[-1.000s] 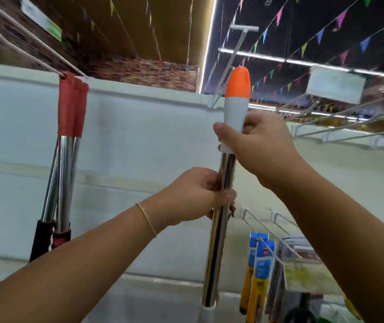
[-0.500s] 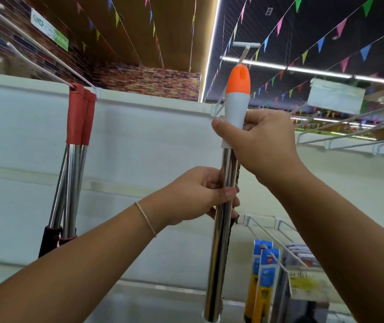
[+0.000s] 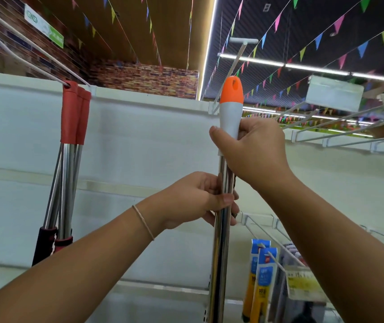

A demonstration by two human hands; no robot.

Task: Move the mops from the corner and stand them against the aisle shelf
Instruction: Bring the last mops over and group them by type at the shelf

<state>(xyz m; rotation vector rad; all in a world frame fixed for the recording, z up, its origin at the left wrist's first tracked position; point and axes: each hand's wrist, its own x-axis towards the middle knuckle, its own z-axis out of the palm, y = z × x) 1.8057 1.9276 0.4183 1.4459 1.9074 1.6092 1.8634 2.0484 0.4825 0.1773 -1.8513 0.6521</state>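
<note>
1. Head view, hands. My right hand grips the mop handle at its white-and-orange cap, fingers curled fully round it with the thumb across the front. My left hand grips the steel shaft just below, fingers wrapped and thumb pressed on the tube. I judge the stacked two-hand grip gives control of tilt at the top and weight lower down.

2. Head view, task item. The mop handle stands nearly upright in front of the white aisle shelf back panel. Its lower end runs out of frame, so I cannot tell whether the head rests on the floor.

3. Head view, items already placed. Three red-capped mop handles lean against the aisle shelf on the left, tops just beside a wire hook at the upper edge. I judge they are parked there so the top rail checks sideways slip.

4. Head view, surroundings. Blue-and-yellow packs hang on pegs at lower right, near the shaft.

5. Judgement. The held mop appears ready to be leaned onto the panel; keep it apart from the pegs to avoid snagging.
</note>
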